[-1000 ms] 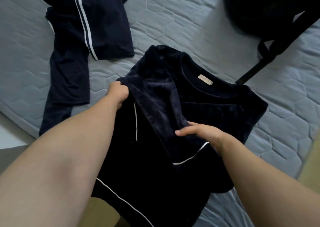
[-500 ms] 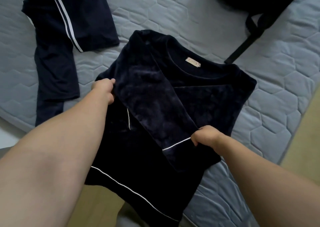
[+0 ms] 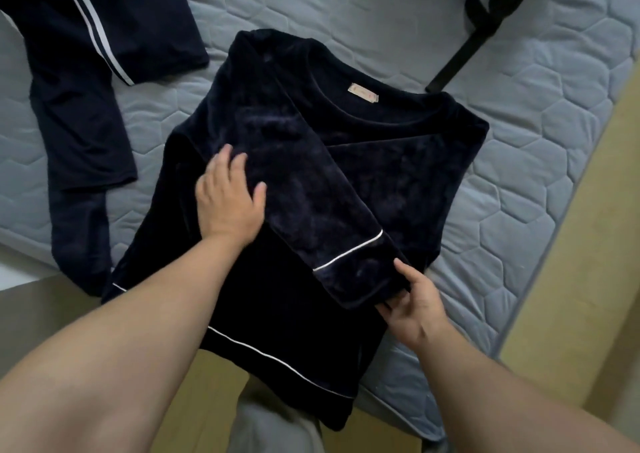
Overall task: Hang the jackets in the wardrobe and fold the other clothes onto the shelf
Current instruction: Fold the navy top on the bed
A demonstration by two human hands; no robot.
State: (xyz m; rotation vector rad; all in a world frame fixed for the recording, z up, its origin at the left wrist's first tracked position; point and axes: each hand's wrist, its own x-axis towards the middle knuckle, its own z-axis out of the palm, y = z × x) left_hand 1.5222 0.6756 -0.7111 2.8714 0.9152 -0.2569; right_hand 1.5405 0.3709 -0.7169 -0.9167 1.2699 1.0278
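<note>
Navy velvet top: laid on quilted mattress, hem overhanging. Folded sleeve is pressed flat by left hand, fingers extended; cuff is pinched by right hand, seemingly for alignment.

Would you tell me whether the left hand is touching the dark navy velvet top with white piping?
Touching. The head view shows the left hand lying flat on the folded sleeve of the dark navy velvet top.
</note>
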